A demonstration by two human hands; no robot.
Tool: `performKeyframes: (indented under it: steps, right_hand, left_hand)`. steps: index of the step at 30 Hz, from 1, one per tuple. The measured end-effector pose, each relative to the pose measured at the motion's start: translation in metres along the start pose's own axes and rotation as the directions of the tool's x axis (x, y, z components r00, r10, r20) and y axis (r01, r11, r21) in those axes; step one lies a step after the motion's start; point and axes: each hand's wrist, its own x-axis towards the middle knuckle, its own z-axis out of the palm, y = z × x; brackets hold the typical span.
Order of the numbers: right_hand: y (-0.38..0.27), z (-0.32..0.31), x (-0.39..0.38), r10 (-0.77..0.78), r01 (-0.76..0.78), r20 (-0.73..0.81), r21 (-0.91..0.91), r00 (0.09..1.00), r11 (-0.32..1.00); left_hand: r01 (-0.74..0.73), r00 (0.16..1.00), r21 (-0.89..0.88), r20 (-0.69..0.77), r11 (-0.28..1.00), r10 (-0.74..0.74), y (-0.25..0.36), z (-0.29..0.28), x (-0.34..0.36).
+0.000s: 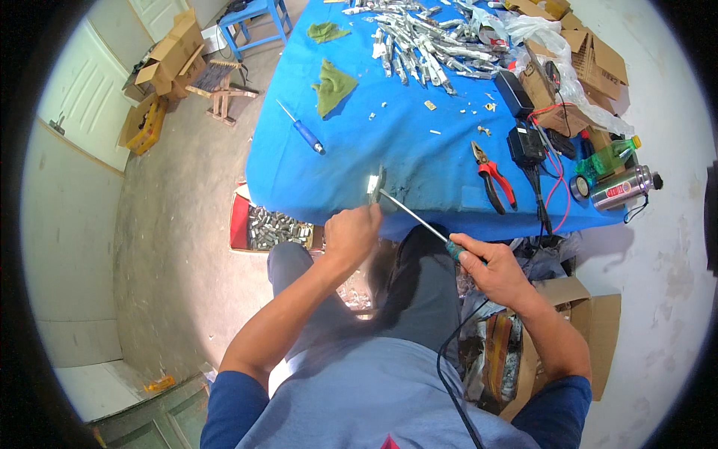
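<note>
At the front edge of the blue-covered table [284, 172], my left hand [351, 236] is closed on a small silvery metal piece [375, 185]. My right hand [486, 269] grips the green handle of a long screwdriver [411, 212], whose tip is at that piece. A blue-handled screwdriver [307, 135] lies to the left, and red-and-black pliers [491, 179] lie to the right.
A pile of silvery pieces [430, 52], green rags [333, 90], black adapters [527, 142], a green bottle [606, 161] and a steel flask [621, 187] are on the table. Below are boxes of parts [277, 228]. A blue stool [254, 19] stands back left.
</note>
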Motion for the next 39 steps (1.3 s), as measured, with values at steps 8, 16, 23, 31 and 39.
performKeyframes:
  steps: [8,16,23,31,39]
  right_hand:
    - [-0.001,0.001,-0.005,-0.032,0.030,-0.031,-0.055,0.999,0.998]
    - [0.000,0.003,0.002,-0.048,0.048,-0.016,-0.021,0.999,0.999]
    - [-0.013,-0.003,0.002,0.014,-0.013,0.033,-0.037,0.999,0.999]
    - [-0.010,0.003,0.003,0.096,-0.102,0.054,0.125,0.994,0.987]
    - [-0.014,0.000,0.010,0.109,-0.115,0.073,0.090,0.991,0.989]
  left_hand:
    - [-0.005,1.000,-0.002,-0.025,1.000,0.005,-0.005,0.005,0.000]
    - [-0.011,0.999,0.009,-0.040,1.000,0.011,-0.005,0.007,0.000]
    - [-0.011,1.000,0.008,-0.015,1.000,0.011,-0.007,0.007,-0.001]
    - [-0.015,1.000,0.005,-0.028,1.000,0.015,-0.004,0.007,0.002]
    - [-0.042,0.999,0.036,-0.030,0.998,0.043,0.001,0.009,0.005]
